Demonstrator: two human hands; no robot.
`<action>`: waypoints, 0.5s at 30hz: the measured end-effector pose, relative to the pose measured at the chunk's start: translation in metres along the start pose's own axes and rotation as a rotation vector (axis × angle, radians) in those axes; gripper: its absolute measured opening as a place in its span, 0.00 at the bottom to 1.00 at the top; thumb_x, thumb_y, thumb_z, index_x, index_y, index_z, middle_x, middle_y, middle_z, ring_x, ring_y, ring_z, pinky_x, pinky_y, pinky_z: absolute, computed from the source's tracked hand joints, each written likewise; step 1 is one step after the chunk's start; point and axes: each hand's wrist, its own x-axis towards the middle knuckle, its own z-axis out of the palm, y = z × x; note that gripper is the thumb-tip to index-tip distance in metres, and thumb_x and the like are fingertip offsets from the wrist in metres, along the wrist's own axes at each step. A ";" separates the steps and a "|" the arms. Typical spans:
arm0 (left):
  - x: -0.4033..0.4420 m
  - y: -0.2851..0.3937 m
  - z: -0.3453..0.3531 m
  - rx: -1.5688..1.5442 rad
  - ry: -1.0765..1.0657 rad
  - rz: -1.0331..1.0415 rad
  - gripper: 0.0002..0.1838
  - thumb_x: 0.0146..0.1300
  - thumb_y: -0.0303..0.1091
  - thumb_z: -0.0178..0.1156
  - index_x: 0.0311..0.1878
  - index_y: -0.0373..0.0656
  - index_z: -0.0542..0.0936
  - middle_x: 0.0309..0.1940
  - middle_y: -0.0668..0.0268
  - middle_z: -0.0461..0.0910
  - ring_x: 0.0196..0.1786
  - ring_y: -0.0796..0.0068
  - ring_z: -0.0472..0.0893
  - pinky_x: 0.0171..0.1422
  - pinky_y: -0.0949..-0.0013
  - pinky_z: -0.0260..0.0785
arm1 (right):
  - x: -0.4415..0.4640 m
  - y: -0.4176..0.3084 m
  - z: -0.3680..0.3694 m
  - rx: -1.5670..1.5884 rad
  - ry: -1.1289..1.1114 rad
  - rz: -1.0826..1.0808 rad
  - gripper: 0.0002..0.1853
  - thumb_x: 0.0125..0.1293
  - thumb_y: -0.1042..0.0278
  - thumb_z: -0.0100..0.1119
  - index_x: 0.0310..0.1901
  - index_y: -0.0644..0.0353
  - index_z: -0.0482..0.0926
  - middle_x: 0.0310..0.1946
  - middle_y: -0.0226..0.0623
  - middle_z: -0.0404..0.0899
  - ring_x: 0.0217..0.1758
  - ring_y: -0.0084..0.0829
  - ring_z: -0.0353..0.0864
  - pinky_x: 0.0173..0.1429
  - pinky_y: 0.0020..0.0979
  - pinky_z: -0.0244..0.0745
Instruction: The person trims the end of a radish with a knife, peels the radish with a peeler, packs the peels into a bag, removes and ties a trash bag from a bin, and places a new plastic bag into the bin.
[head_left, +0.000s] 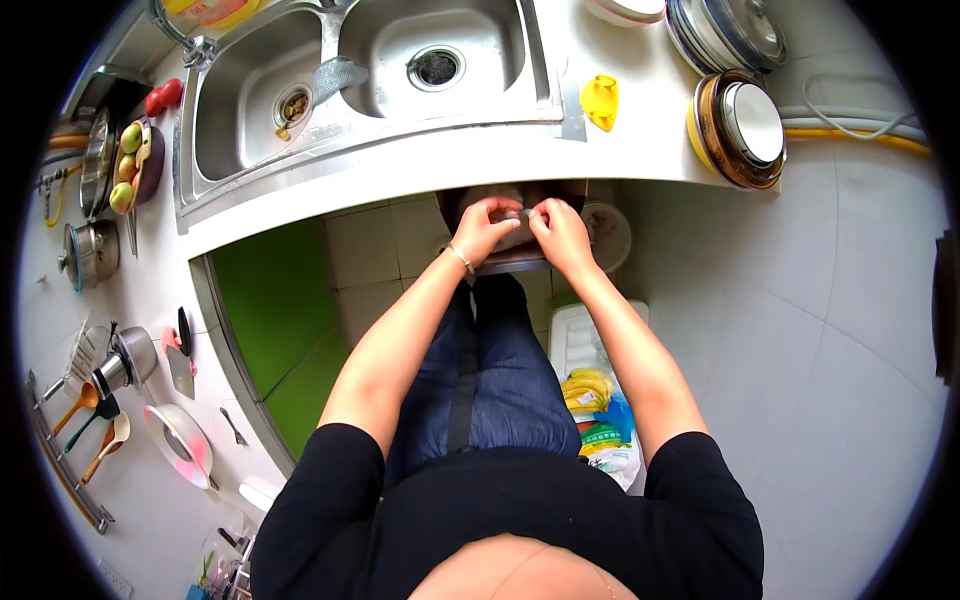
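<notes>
Just below the counter's front edge, my left hand (485,228) and my right hand (560,234) are close together, fingertips pinched. Thin translucent plastic (514,222), looking like a bag, shows between them, and both hands seem to grip its edge. Beneath it is a dark brown bin-like container (570,188), partly hidden by my hands and the counter. Its contents cannot be made out. A bracelet circles my left wrist.
Above my hands is a double steel sink (350,133) with food scraps by the left drain. A yellow plastic item (600,102) and stacked bowls (752,122) are to its right. Bananas (586,390) lie low beside my legs. A knife (181,370) and pot (92,255) sit left.
</notes>
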 end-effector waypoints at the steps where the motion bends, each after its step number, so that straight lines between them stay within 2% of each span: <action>1: 0.002 -0.001 -0.002 0.086 -0.017 0.025 0.11 0.59 0.28 0.64 0.45 0.35 0.81 0.38 0.66 0.83 0.40 0.82 0.78 0.47 0.73 0.72 | -0.001 -0.005 -0.002 0.029 -0.008 0.025 0.10 0.61 0.64 0.57 0.30 0.64 0.76 0.30 0.43 0.77 0.37 0.43 0.76 0.42 0.40 0.72; 3: 0.006 -0.001 -0.001 0.104 -0.002 0.060 0.11 0.58 0.30 0.63 0.43 0.36 0.82 0.37 0.64 0.83 0.40 0.78 0.80 0.47 0.72 0.72 | 0.000 -0.011 -0.005 0.058 -0.012 0.048 0.09 0.60 0.65 0.58 0.29 0.63 0.76 0.31 0.43 0.78 0.40 0.45 0.77 0.45 0.42 0.72; 5: 0.009 -0.001 0.000 0.122 0.005 0.100 0.11 0.57 0.31 0.63 0.41 0.36 0.82 0.37 0.61 0.84 0.39 0.75 0.81 0.47 0.71 0.72 | 0.000 -0.013 -0.007 -0.023 0.000 -0.067 0.09 0.60 0.65 0.59 0.29 0.62 0.76 0.30 0.41 0.78 0.40 0.44 0.76 0.45 0.41 0.72; 7: 0.009 0.002 -0.001 0.297 -0.028 0.178 0.09 0.56 0.31 0.64 0.39 0.38 0.83 0.36 0.59 0.84 0.39 0.66 0.83 0.46 0.68 0.73 | 0.001 -0.009 -0.007 -0.015 0.020 -0.074 0.09 0.59 0.65 0.59 0.28 0.61 0.75 0.30 0.41 0.77 0.39 0.43 0.76 0.44 0.41 0.72; 9: 0.008 0.008 -0.003 0.405 -0.049 0.246 0.09 0.55 0.31 0.64 0.39 0.39 0.83 0.35 0.59 0.83 0.39 0.63 0.83 0.45 0.67 0.73 | 0.001 -0.007 -0.005 -0.001 0.035 -0.079 0.08 0.59 0.66 0.59 0.28 0.61 0.75 0.30 0.41 0.77 0.39 0.43 0.76 0.44 0.40 0.72; 11: 0.009 0.006 -0.005 0.566 -0.055 0.324 0.07 0.54 0.30 0.64 0.37 0.41 0.84 0.32 0.60 0.82 0.37 0.58 0.82 0.42 0.63 0.74 | 0.003 -0.008 -0.003 -0.035 -0.040 -0.339 0.07 0.60 0.66 0.59 0.31 0.61 0.77 0.32 0.40 0.77 0.39 0.41 0.77 0.44 0.37 0.73; 12: 0.008 0.005 -0.006 0.570 -0.055 0.324 0.07 0.54 0.30 0.64 0.37 0.41 0.84 0.32 0.60 0.82 0.37 0.58 0.82 0.42 0.63 0.74 | 0.005 -0.008 -0.001 -0.033 -0.038 -0.339 0.07 0.60 0.66 0.59 0.31 0.61 0.77 0.32 0.40 0.77 0.39 0.41 0.77 0.44 0.37 0.73; 14: 0.008 0.004 -0.006 0.470 -0.050 0.339 0.06 0.54 0.29 0.64 0.36 0.42 0.84 0.32 0.60 0.83 0.37 0.59 0.82 0.41 0.64 0.74 | 0.010 -0.002 0.002 0.370 0.104 0.094 0.08 0.63 0.66 0.58 0.38 0.62 0.79 0.35 0.39 0.79 0.40 0.35 0.78 0.45 0.34 0.73; 15: 0.009 0.002 -0.006 0.439 -0.062 0.322 0.05 0.54 0.28 0.64 0.35 0.42 0.84 0.32 0.60 0.83 0.36 0.61 0.82 0.41 0.65 0.74 | 0.016 0.015 0.016 0.534 0.089 0.141 0.12 0.65 0.66 0.58 0.45 0.64 0.79 0.38 0.39 0.80 0.40 0.28 0.79 0.44 0.29 0.74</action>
